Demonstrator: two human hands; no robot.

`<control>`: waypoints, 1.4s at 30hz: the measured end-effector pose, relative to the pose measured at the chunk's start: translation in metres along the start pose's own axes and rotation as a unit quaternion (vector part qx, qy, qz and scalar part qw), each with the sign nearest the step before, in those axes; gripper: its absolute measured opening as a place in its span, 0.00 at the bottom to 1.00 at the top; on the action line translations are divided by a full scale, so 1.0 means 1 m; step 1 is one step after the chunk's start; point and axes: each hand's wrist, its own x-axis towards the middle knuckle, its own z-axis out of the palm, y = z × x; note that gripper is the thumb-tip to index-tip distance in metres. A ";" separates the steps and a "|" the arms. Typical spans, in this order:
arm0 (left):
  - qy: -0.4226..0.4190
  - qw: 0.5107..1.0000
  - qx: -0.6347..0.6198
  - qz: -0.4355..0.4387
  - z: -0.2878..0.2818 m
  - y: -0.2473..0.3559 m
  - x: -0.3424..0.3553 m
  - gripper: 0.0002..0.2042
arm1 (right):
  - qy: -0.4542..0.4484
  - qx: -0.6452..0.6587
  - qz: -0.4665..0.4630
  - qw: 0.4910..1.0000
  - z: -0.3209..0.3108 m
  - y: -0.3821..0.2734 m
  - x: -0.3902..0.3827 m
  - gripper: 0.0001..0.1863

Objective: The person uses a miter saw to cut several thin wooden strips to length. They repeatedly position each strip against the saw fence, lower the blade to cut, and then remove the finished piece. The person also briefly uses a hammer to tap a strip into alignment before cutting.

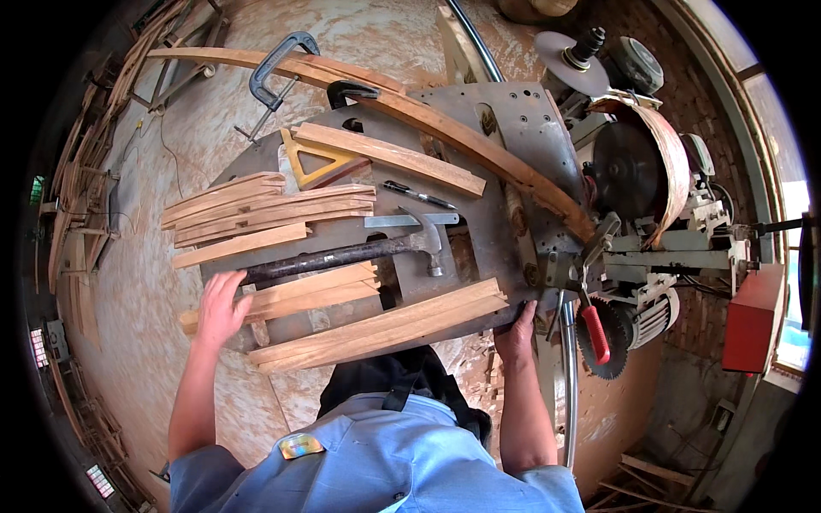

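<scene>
My left hand (222,308) rests at the left ends of some short wooden strips (325,292), thumb and fingers apart. Right beside its fingertips is the handle end of a claw hammer (342,256), which lies across the metal worktable (410,275). At the table's near right edge, my right hand (516,336) grips the rim; its thumb shows and the other fingers are mostly hidden. Between the hands, along the near edge, lies another pair of wooden strips (385,327). Beyond the hammer are a stack of wooden strips (265,209), a steel rule (410,221) and a pen (419,195).
A long curved timber (462,137) spans the table's far side, with a C-clamp (278,64) on it. A yellow-edged square (312,162) lies nearby. On the right are a large circular saw blade (624,167), a smaller toothed blade (599,342) and a red-handled toggle clamp (595,333).
</scene>
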 end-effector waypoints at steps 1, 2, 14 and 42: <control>0.038 0.999 -0.016 0.020 0.003 0.004 0.014 0.21 | 0.002 0.003 -0.007 1.000 -0.001 0.002 0.001 0.35; 0.066 0.997 -0.031 0.035 0.000 0.016 0.039 0.18 | -0.005 0.009 -0.016 1.000 -0.011 0.005 0.006 0.35; 0.030 0.982 -0.009 0.188 0.070 0.078 0.270 0.19 | -0.049 -0.007 -0.009 0.999 -0.001 0.005 0.002 0.36; -0.099 0.980 0.049 0.168 0.006 0.139 0.231 0.32 | 0.060 -0.151 -0.026 0.986 0.011 0.013 0.001 0.40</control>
